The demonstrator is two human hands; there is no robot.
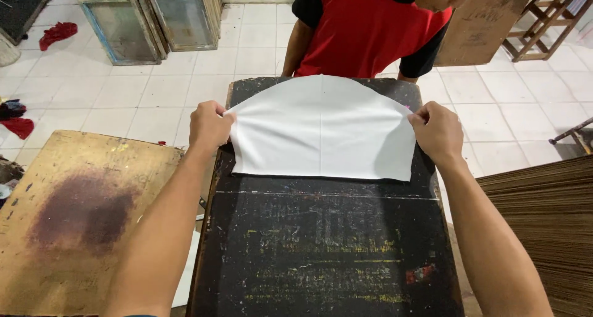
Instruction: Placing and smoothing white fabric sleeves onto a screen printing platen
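a white cloth (321,132) lies flat on the far half of a black board (321,255), its top edge curved like a dome, its bottom edge straight, a faint crease running down the middle. from my remote seat i see my left hand (210,125) pinching the cloth's left corner, fingers closed on the fabric, and my right hand (437,132) pinching the right corner the same way, both resting at the board's side edges. i judge the main risk is a skewed or wrinkled lay: if one hand pulls harder than the other, the cloth could slide off square or pucker along the crease; the board's worn, paint-flecked surface might also mark the clean white fabric. beyond the board stands a person in a red and black shirt (364,27), close to the far edge. to the left sits a stained wooden board (74,218); to the right a stack of brown sheets (550,218); framed screens (154,20) lean on the tiled floor (247,51) behind
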